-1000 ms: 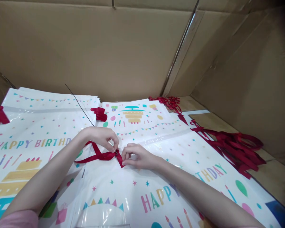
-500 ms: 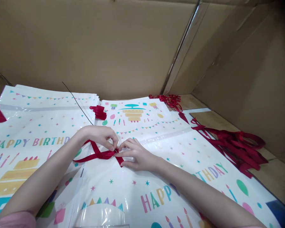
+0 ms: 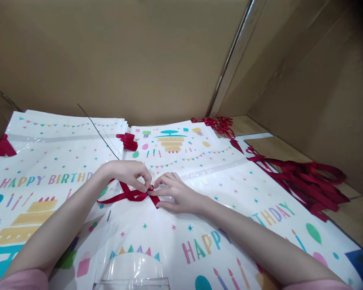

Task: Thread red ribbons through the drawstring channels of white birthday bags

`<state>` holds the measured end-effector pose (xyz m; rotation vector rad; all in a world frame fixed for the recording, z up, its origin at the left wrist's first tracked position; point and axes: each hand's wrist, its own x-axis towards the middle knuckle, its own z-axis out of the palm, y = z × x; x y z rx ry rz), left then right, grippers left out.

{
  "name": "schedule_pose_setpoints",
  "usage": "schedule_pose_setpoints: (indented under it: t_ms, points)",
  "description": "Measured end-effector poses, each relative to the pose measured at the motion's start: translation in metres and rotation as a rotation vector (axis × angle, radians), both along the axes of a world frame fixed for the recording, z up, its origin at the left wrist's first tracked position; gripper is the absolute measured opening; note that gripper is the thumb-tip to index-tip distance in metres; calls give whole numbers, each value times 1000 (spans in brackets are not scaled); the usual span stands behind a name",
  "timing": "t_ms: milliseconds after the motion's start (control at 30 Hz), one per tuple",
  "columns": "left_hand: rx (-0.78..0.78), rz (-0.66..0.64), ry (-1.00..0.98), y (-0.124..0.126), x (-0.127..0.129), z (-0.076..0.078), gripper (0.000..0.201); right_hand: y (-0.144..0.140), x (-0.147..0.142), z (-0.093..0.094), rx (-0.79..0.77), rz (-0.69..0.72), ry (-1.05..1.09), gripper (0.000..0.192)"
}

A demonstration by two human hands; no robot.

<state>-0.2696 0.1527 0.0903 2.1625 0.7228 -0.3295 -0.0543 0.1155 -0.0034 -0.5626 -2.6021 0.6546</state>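
Both hands — left hand [image 3: 130,174], right hand [image 3: 177,194] — pinching glossy red ribbon [image 3: 130,196], on slick printed plastic bag [image 3: 175,237]

The ribbon [image 3: 130,196] pinched between the hands was deep red, as were the loose ribbons [image 3: 302,181] heaped at the right and the small bundle [image 3: 127,141] between the two stacks. The bag [image 3: 199,225] under the hands was glossy white, scattered with small teal, pink and blue stars, pastel bunting, a yellow tiered cake and "HAPPY BIRTHDAY" in letters of pink, green, yellow, blue and purple; the stack of bags [image 3: 48,161] at the left bore the same print. The cardboard wall [image 3: 124,56] behind was plain tan-brown, and the sleeve [image 3: 21,280] was pale pink.
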Motion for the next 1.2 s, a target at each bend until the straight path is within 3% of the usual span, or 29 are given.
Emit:
schedule_pose_setpoints:
  t_ms: [333, 500, 667, 800, 933, 1000, 1100, 1200]
  points:
    - [121, 151, 129, -10, 9, 5, 15, -3, 2, 4, 64, -24, -41, 34]
    - [59, 240, 252, -10, 15, -3, 14, -4, 3, 4, 56, -29, -32, 33]
    - [-2, 242, 247, -8, 16, -10, 13, -4, 3, 3, 53, -37, -23, 30]
    - [-65, 261, 121, -20, 8, 13, 16, -4, 2, 1, 71, -43, -12, 30]
    - [-142, 301, 51, -51, 0, 47, 20, -4, 2, -1, 78, -38, -3, 29]
    - [-206, 293, 75, -64, 0, 55, 19, -4, 1, -1, 75, -40, -3, 30]
    - [-211, 311, 134, -69, 4, 43, 17, -4, 1, -1, 65, -37, -4, 31]
    - [-22, 384, 184, -57, 7, 14, 18, -4, 1, -1, 58, -30, 3, 31]
